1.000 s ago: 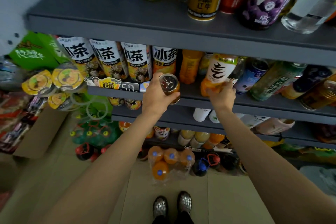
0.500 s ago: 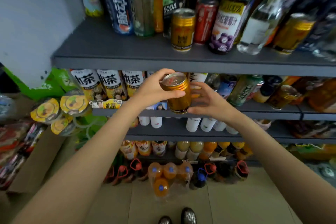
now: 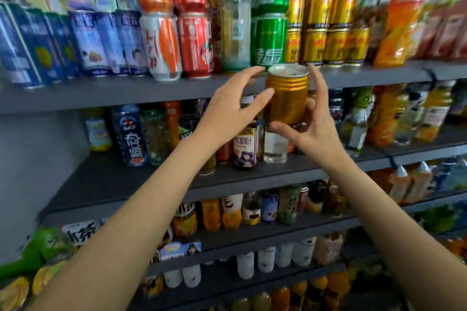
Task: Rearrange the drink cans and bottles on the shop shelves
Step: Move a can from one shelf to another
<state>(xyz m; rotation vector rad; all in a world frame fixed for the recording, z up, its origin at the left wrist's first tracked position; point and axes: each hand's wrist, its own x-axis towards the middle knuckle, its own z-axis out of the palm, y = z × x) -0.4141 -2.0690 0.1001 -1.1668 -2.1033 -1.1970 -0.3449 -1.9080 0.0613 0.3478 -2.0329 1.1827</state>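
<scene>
Lifted from mid-shelf height, the gold can [image 3: 288, 98] now sits centre frame; right hand [image 3: 316, 129] cradles it, left hand [image 3: 227, 106] spread, barely touching. Loose hold risks dropping it.

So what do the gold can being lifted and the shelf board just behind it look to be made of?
Gold can: apparently thin metal with a glossy gold finish, judging by the bright highlights, ribbed upper wall and silvery lid. The right hand holds it; the left hand touches its side. Shelf board: matte dark grey, no shine, perhaps painted metal or laminate; unclear which.
</scene>
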